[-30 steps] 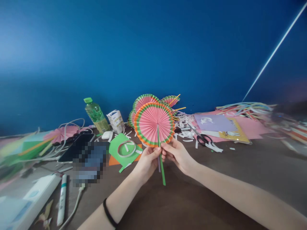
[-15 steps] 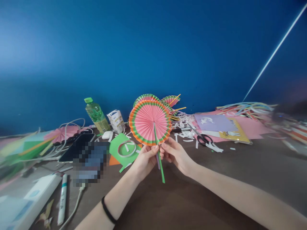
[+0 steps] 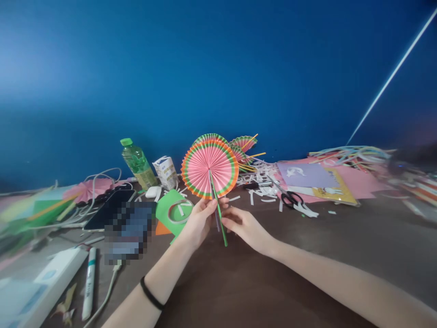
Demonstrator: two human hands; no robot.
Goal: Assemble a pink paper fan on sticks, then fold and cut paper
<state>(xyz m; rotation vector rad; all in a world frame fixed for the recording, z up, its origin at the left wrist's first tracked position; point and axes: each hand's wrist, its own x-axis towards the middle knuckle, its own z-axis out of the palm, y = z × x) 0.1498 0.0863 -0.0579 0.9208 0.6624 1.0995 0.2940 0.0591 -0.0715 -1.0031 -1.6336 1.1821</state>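
Observation:
My left hand (image 3: 201,221) pinches a round pleated paper fan (image 3: 210,155) at its lower edge. The fan is pink with a green band and an orange rim, and it faces me upright. From its centre a thin green stick (image 3: 222,228) runs down past the rim, and a purple strip (image 3: 217,221) shows beside it. My right hand (image 3: 244,228) is closed, its curled thumb and fingers at the lower part of the green stick. Its other fingertips are partly hidden.
Behind the fan lie more pleated fans (image 3: 246,143) and white paper scraps (image 3: 262,175). Scissors (image 3: 290,199) and a purple sheet (image 3: 297,175) are to the right. On the left are a tape roll (image 3: 170,214), a bottle (image 3: 138,164), a small carton (image 3: 166,173), phones and a marker (image 3: 89,284).
The fan has moved slightly left and up, tilting a little. My right hand has shifted from the fan's lower rim down along the green stick; my left hand moved slightly left.

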